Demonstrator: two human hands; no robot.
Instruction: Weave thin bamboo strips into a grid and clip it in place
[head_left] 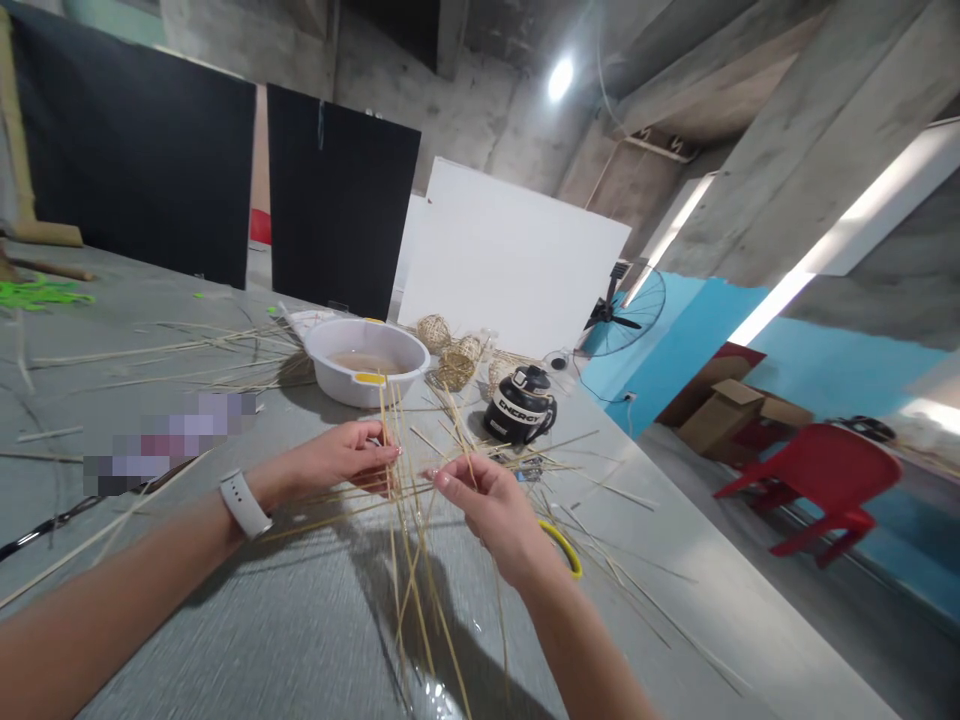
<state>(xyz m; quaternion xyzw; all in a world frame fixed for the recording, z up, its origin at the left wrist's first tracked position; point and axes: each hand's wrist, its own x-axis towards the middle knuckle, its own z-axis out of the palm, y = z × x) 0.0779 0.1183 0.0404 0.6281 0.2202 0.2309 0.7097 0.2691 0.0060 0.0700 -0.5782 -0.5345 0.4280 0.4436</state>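
Note:
Thin, pale bamboo strips (412,560) cross one another in a loose weave between my hands, their long ends spreading toward me and to both sides. My left hand (358,455), with a white watch band at the wrist, pinches the strips on the left side of the crossing. From the right, my right hand (484,500) closes thumb and fingers on a strip at the crossing's edge. The two hands are a short gap apart, just above the grey table. Part of the weave is hidden behind the fingers.
Beyond my hands stands a white basin (367,350) of brownish water. Woven balls (454,368) and a black jug (520,405) are to its right. Yellow-handled scissors (564,548) lie beside my right wrist. Loose strips (150,350) lie at left. A red chair (817,480) stands off the table.

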